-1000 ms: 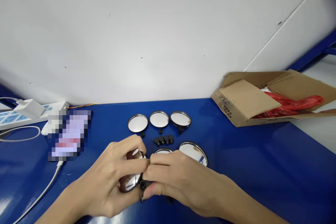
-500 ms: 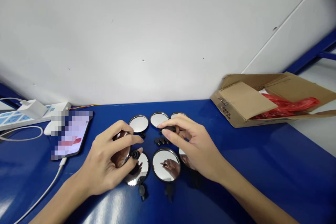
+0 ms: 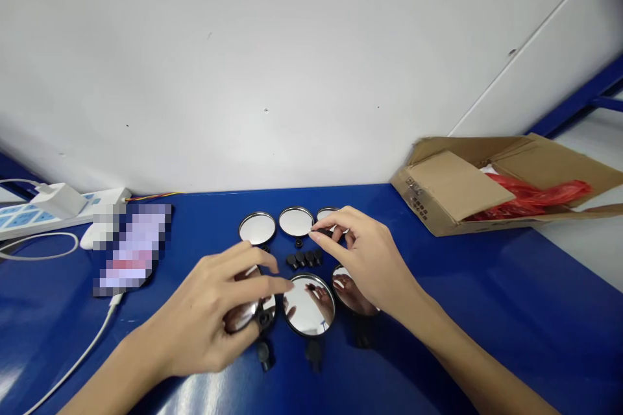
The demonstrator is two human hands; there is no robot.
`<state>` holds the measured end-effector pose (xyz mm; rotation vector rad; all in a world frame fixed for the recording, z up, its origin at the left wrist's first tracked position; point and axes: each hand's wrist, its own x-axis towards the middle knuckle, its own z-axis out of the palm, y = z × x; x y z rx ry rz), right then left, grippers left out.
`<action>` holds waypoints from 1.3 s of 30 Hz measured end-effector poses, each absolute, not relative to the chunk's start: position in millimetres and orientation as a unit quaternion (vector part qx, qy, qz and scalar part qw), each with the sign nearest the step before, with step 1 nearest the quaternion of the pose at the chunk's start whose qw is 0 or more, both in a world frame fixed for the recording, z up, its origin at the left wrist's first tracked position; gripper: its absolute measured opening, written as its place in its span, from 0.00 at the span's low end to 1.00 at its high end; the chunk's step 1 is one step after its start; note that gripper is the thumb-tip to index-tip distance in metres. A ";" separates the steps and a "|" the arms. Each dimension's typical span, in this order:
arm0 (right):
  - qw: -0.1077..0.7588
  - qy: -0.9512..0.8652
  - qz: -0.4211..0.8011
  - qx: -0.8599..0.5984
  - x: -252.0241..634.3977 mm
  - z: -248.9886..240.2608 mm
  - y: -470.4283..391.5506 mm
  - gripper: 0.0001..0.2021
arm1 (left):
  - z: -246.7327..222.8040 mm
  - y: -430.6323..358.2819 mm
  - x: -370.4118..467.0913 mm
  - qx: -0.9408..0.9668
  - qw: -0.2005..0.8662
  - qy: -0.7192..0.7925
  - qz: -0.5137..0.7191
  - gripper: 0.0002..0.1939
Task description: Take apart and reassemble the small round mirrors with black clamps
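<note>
My left hand (image 3: pixel 228 305) holds a round mirror (image 3: pixel 242 316) with a black stem joint (image 3: pixel 264 318), above another mirror lying on the table. Its index finger reaches over the edge of the front middle mirror (image 3: pixel 309 305). Between the thumb and fingertips of my right hand (image 3: pixel 365 249) is a small black part (image 3: pixel 323 232), partly hidden. Behind are the back left mirror (image 3: pixel 257 229), the back middle mirror (image 3: pixel 296 222) and the back right mirror (image 3: pixel 325 213), partly covered. Several small black parts (image 3: pixel 305 259) sit in a row between the mirrors. The front right mirror (image 3: pixel 351 290) lies below my right hand.
On the left are a phone (image 3: pixel 136 249) on a white cable, a white power strip (image 3: pixel 104 202) and a plug adapter (image 3: pixel 61 200). An open cardboard box (image 3: pixel 452 185) with red plastic (image 3: pixel 540 194) stands at the right. A white wall (image 3: pixel 292 65) rises behind the blue table (image 3: pixel 462 292).
My left hand has moved right and slightly nearer with its mirror. My right hand has shifted slightly right with the black part, uncovering more of the small parts and the front right mirror.
</note>
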<state>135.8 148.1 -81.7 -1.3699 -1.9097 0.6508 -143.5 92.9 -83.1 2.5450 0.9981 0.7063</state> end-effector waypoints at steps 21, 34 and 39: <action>0.302 -0.738 0.238 -0.554 135.4 -78.8 148.7 0.07 | -84.0 83.7 -137.4 0.935 0.126 0.298 0.147 0.39; 0.140 -0.762 0.094 -0.626 131.9 -81.0 146.5 0.13 | -90.1 92.0 -145.4 0.937 0.014 0.292 0.188 0.29; 0.122 -0.769 0.072 -0.623 129.9 -83.1 143.5 0.11 | -93.3 92.8 -146.8 0.937 -0.011 0.293 0.187 0.30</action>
